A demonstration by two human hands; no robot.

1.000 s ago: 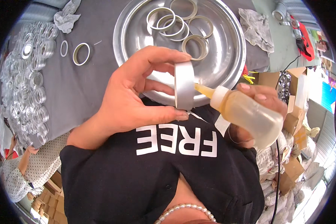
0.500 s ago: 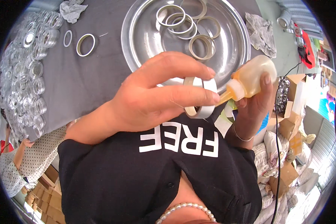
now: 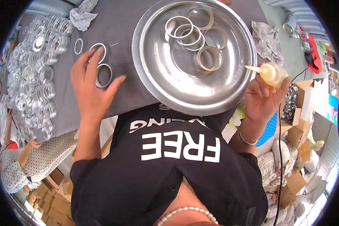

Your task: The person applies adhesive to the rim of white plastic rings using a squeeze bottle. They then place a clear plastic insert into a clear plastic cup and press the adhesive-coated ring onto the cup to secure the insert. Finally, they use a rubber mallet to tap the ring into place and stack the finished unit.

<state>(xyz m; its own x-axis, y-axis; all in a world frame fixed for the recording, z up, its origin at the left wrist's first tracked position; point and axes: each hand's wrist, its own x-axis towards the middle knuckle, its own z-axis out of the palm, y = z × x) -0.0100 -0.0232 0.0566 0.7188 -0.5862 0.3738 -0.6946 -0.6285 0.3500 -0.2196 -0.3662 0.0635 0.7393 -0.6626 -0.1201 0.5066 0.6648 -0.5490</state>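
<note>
Hands: left [image 3: 89, 87] spread over a metal ring [image 3: 103, 75], right [image 3: 263, 101] gripping a glue bottle [image 3: 270, 73].

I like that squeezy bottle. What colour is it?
The squeeze bottle in the right hand looks pale yellow, with a whitish nozzle; head view.

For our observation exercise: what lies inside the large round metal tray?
Inside the metal tray lie five loose rings, clustered toward its far side, some overlapping; the rest of its floor is bare. The tray's near rim overhangs the table edge, hiding whatever is beneath.
</note>
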